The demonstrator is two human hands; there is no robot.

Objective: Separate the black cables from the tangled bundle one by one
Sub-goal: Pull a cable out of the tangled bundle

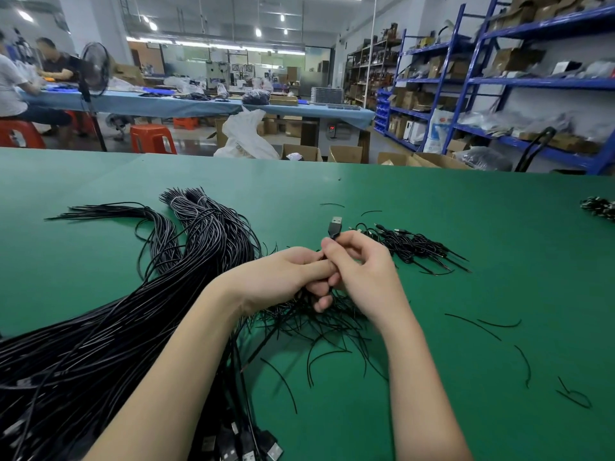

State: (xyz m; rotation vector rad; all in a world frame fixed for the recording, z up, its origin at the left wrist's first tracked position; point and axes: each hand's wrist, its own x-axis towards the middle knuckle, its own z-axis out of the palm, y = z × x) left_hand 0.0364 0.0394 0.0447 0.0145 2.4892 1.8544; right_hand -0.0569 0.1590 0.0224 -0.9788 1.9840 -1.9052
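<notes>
A thick bundle of black cables (100, 334) sprawls over the left of the green table (466, 227), its USB plugs (243, 444) near the front edge. My right hand (362, 271) pinches one black cable just below its USB plug (335, 226), which points up. My left hand (286, 277) grips the same cable and a clump of thin cable ends (319, 324) beneath both hands. A small pile of separated black cables (412, 247) lies just right of my right hand.
Short loose wire offcuts (482, 324) are scattered on the table's right side. A small dark bundle (599, 207) lies at the far right edge. Beyond the table are boxes, blue shelving (499, 78), red stools and seated people at another table.
</notes>
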